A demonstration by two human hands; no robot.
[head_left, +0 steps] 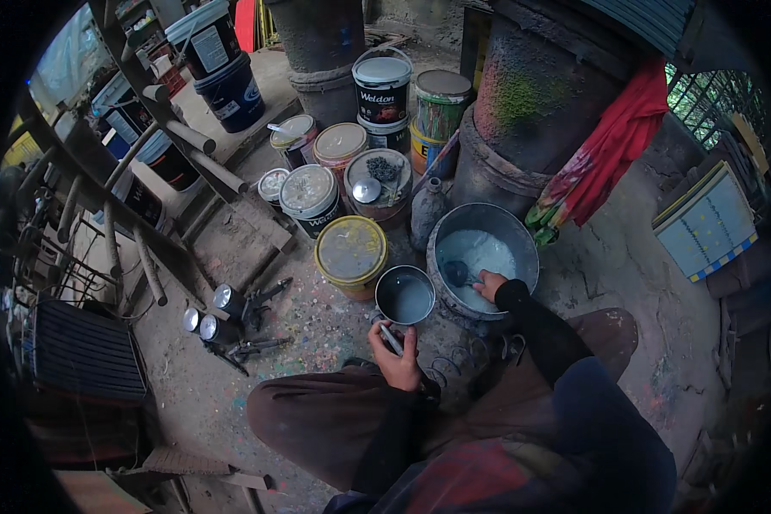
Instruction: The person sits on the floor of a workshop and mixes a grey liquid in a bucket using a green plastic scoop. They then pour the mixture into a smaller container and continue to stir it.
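Note:
My left hand [396, 363] is closed around a metallic part at the near side of a round, open metal cup [417, 313]. Cloudy grey-blue liquid lies inside the cup; whether the held part is a plain handle or a tool body I cannot tell. To the right, my right hand [490, 288] reaches over the rim of a large grey pot [529, 244]. Its fingers are closed on a dark ladle [457, 273], whose round bowl rests in the pale, frothy liquid [490, 250]. The cup is held just left of the pot.
A yellow-rimmed paint bucket [349, 248] and several other buckets stand beyond the cup. A crusted grey bottle [427, 212] is beside the pot. Spray guns [229, 300] with cups lie at left, near a metal rack [111, 197]. Red cloth [604, 141] hangs at right.

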